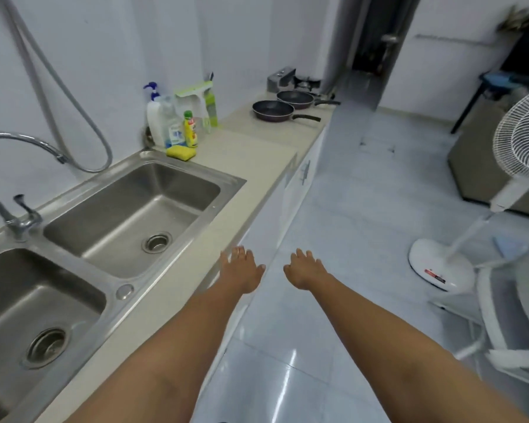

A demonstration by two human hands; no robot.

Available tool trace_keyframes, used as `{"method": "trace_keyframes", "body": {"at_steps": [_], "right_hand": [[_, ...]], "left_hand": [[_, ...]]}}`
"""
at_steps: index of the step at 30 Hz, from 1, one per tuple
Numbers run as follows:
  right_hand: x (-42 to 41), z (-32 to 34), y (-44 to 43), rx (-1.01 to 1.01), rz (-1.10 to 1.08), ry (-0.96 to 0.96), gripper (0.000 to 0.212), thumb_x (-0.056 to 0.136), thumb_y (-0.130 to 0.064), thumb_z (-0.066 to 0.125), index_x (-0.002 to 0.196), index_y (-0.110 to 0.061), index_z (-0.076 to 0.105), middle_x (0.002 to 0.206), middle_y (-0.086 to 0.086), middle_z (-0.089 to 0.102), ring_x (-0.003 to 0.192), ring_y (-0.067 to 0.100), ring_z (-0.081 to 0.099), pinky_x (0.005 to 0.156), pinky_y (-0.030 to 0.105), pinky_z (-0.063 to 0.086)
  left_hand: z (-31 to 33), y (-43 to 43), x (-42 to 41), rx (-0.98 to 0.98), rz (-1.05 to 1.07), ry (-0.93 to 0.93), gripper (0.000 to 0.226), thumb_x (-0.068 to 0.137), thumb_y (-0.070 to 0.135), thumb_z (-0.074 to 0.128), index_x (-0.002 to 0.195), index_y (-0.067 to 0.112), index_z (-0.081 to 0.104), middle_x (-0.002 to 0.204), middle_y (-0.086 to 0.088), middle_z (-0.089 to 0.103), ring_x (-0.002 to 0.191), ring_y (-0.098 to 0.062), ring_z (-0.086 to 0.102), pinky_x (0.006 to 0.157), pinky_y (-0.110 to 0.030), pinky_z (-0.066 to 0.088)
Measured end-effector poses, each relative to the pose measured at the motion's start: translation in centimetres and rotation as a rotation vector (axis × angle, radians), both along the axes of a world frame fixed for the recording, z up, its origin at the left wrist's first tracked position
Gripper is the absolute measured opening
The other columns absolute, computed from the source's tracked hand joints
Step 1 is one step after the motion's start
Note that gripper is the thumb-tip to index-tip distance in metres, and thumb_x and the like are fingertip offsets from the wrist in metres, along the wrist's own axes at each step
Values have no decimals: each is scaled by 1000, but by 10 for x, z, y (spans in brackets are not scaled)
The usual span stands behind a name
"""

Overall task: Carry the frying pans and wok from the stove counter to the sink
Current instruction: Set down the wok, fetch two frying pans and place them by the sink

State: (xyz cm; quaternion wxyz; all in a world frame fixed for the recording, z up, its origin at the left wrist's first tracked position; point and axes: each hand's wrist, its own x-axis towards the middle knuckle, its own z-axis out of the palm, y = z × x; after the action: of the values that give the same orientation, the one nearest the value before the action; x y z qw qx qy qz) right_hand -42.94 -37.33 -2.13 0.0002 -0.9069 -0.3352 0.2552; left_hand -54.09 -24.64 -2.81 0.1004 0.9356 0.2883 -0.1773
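Both arms reached forward, bare, palms down. Left hand [241,271] was spread wide and flat, fingers splayed, holding nothing, hovering over the near edge of the worktop [251,141]. Right hand [303,271] was also wide and empty, over the glossy pale floor tiles [333,215], just beside the left hand but apart from it.

Two frying pans sat far along the beige, smooth stone-look worktop. The nearer pan [273,110] was round, shallow, dark speckled non-stick inside, maroon outer wall, with a straight black handle pointing right. The farther pan [295,99] was the same round shape, dark, handle also to the right, just beside the first; could not tell if the rims touched. A small gas stove [306,82] stood behind them, metal, blurred.

Stainless double sink [177,209] at near left: two rectangular brushed-steel basins, each with a round drain strainer, nothing inside. Curved chrome tap [19,221] sat at its far-left rim with a corrugated metal hose.

Between the sink and the pans: a yellow sponge [180,152], a white pump bottle [155,117] and a yellow bottle [190,129] clustered by the wall. A white mesh-grille fan [522,141] stood at right on the floor.
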Motion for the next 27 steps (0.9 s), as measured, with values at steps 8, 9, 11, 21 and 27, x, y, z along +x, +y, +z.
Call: {"method": "trace_keyframes", "body": {"at_steps": [8,9,11,21,27], "right_hand": [[141,-19,19,-5,-77,31,61,103,-34,26,156,-6,14,166,8,1,152,30,0,122,49,7],[161,-21,24,1,-85,28,61,103,-34,26,156,-6,14,166,8,1,152,30,0,122,49,7],[207,-22,38,12,-101,25,61,103,-33,26,156,-5,13,166,9,0,152,30,-1,122,49,5],[413,0,74,8,-175,16,62,103,-34,25,156,-5,13,166,9,2,151,30,2,122,49,8],[542,-10,91,-7,-206,15,61,103,-36,25,155,-4,17,166,9,3,151,31,4,121,50,10]], "left_hand": [[-16,22,146,-13,-73,42,70,105,48,14,159,5,3,167,-16,-4,154,-29,-7,120,-53,-6],[-17,28,166,-16,-78,48,70,105,48,14,159,5,3,167,-16,-5,154,-29,-8,120,-53,-6],[-19,42,212,-10,-93,57,70,105,48,13,159,5,1,166,-15,-7,153,-28,-10,121,-52,-7],[-1,93,433,-28,-159,41,69,105,47,13,158,5,0,167,-16,-7,153,-29,-10,121,-53,-6],[-9,110,564,-49,-192,43,70,105,47,15,159,6,1,167,-15,-7,153,-28,-10,121,-51,-6]]}}
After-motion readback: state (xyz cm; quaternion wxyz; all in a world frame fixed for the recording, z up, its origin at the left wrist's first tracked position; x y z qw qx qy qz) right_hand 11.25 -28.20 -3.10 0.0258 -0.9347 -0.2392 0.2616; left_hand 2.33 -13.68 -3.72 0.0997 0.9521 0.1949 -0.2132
